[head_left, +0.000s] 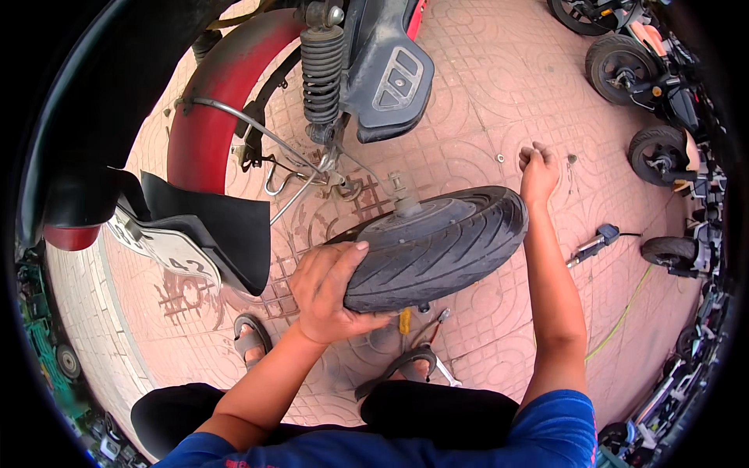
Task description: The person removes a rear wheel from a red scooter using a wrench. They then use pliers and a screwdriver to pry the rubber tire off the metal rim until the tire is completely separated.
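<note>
My left hand [331, 292] grips the near left side of a black-tyred wheel [437, 261], thumb on top of the tread and fingers beneath. The wheel leans over in front of me, its grey hub facing up and away, with a threaded axle [399, 189] sticking out toward the scooter. Past the wheel's right side, my right hand [540, 171] reaches low over the paving with its fingers curled in. Whatever those fingers hold, if anything, is hidden. A small ring-shaped part [499, 157] lies left of that hand, and a few small dark pieces [573, 159] to its right.
The scooter's red mudguard [195, 140], spring shock absorber [321, 78] and black flap [234, 234] with a number plate stand at the left. A corded tool [594, 243] lies at the right. A yellow-handled tool [405, 321] and a wrench [447, 371] lie by my sandal [394, 370].
</note>
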A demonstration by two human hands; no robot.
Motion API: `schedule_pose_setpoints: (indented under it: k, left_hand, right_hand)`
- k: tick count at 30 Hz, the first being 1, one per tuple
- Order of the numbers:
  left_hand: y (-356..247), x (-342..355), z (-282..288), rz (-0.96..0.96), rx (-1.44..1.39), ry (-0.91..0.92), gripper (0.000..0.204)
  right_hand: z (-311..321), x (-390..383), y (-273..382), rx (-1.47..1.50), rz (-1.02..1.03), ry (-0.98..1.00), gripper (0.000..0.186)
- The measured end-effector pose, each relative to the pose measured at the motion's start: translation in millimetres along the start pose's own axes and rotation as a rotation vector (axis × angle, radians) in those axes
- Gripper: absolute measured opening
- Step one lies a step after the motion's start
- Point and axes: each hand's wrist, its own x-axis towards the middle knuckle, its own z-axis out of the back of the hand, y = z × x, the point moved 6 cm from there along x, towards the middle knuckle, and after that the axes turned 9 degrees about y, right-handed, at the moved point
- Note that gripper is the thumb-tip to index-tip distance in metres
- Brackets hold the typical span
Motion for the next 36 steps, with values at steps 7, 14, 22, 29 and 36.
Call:
schedule_pose_setpoints:
  k: [7,14,22,29,36]
  left_hand:
    - [-9,14,-7,0.159,0.053,0.12,0.097]
    - [-27,58,-20,0.325,0.116,0.314,0.088]
    - [-21,70,-22,0.245,0.144,0.3,0.09]
    - [-33,61,-19,0.289,0.13,0.266,0.085]
    - [-30,55,-17,0.303,0.187,0.278,0.091]
  right_hand:
    - [-26,-306,-49,-1.094,0.697,0.853,0.047]
    - [-31,-332,-119,-1.262,0.431,0.84,0.03]
    - [2,-399,-84,-0.849,0.119,0.703,0.034]
    - [-59,-452,-121,-0.954,-0.148,0.733,0.034]
    - [-42,-431,-129,-1.007,-0.167,0.61,0.04]
